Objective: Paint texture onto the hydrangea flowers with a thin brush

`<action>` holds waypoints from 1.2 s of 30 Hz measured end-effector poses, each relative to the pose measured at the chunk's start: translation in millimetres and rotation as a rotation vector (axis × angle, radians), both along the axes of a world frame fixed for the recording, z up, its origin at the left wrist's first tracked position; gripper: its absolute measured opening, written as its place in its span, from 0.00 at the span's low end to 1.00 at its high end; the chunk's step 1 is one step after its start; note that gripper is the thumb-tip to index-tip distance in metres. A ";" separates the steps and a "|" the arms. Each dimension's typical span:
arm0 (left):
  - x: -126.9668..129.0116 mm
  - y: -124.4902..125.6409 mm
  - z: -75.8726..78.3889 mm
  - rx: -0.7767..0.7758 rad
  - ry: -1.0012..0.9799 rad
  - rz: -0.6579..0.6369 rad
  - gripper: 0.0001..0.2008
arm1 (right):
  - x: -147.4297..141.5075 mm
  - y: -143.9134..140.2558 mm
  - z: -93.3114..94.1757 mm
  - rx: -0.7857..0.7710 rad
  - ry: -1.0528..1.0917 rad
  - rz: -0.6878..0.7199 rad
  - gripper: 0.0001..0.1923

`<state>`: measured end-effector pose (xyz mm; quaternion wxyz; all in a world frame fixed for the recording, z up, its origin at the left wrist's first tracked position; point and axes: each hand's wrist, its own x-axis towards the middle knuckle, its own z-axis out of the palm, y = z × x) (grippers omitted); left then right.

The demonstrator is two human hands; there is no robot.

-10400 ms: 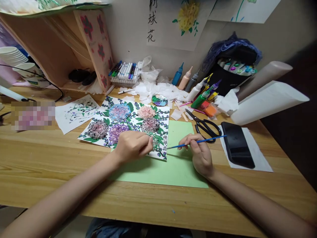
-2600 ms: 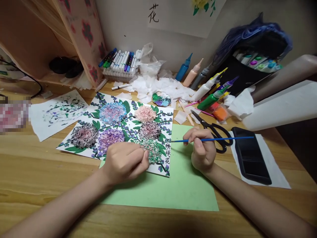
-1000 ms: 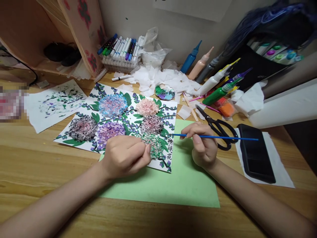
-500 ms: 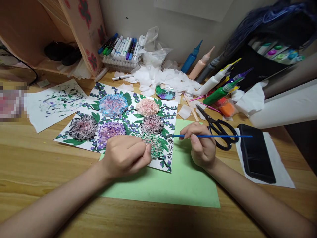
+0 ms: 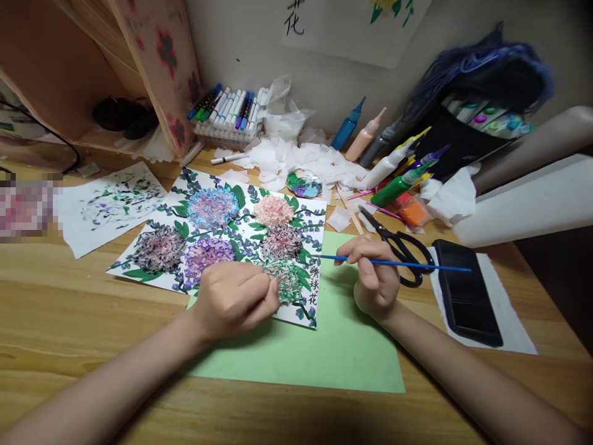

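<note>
My right hand (image 5: 375,272) is closed in a pinch around a slim paintbrush (image 5: 426,266) with a blue handle. The brush lies almost level, its tip pointing left at the right edge of a painted sheet (image 5: 152,285). Whether the tip touches the paper I cannot tell. Curled into a fist, my left hand (image 5: 236,296) rests over the sheet's lower part, with nothing seen in it. Raised flowers in blue, pink, black, purple and green cover the sheet, among painted leaves and dark characters. Beneath it lies a green sheet (image 5: 296,364).
Black-handled scissors (image 5: 407,250) lie behind my right hand. A phone (image 5: 467,296) rests on white paper at right. Farther back are a paint palette (image 5: 304,183), paper scraps (image 5: 278,157), paint bottles (image 5: 398,185) and a marker rack (image 5: 227,130). A stained sheet (image 5: 111,210) lies left.
The view has tilted up slightly, so more of the wall paper shows. The brush's rear end has dipped a little in my right hand. My left fist keeps its place on the sheet.
</note>
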<state>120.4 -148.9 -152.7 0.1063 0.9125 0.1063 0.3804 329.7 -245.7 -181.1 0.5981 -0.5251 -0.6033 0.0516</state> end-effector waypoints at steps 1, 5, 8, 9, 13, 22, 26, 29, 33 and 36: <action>0.0 -0.1 0.0 0.001 -0.007 0.001 0.18 | 2.6 5.4 0.8 0.024 0.029 -0.054 0.07; 0.3 -0.6 0.7 0.012 -0.026 0.006 0.17 | 23.6 40.8 8.5 -0.049 0.087 -0.280 0.09; 0.3 -0.4 1.3 0.033 -0.045 0.020 0.17 | 38.7 67.4 13.7 -0.154 0.028 -0.348 0.10; 0.2 -0.2 1.5 0.040 -0.052 0.027 0.17 | 41.3 73.6 14.1 -0.177 0.005 -0.351 0.11; -0.3 0.5 2.5 0.061 -0.082 0.050 0.17 | 41.2 83.5 9.4 -0.217 -0.056 -0.317 0.11; -1.6 -1.0 1.5 0.086 -0.093 0.047 0.17 | 41.1 78.4 9.5 -0.193 -0.058 -0.316 0.11; -1.9 -0.2 2.2 0.088 -0.092 0.041 0.17 | 28.2 53.6 14.4 -0.101 0.058 -0.342 0.12; -1.5 0.6 2.9 0.080 -0.074 0.029 0.17 | 8.2 15.4 13.3 -0.021 0.245 -0.216 0.09; -1.1 1.3 1.9 0.071 -0.048 0.015 0.17 | -13.3 -33.4 6.6 -0.107 0.345 0.009 0.07; -1.1 2.8 1.0 0.068 -0.037 0.013 0.18 | -16.8 -49.2 3.5 -0.101 0.243 0.117 0.06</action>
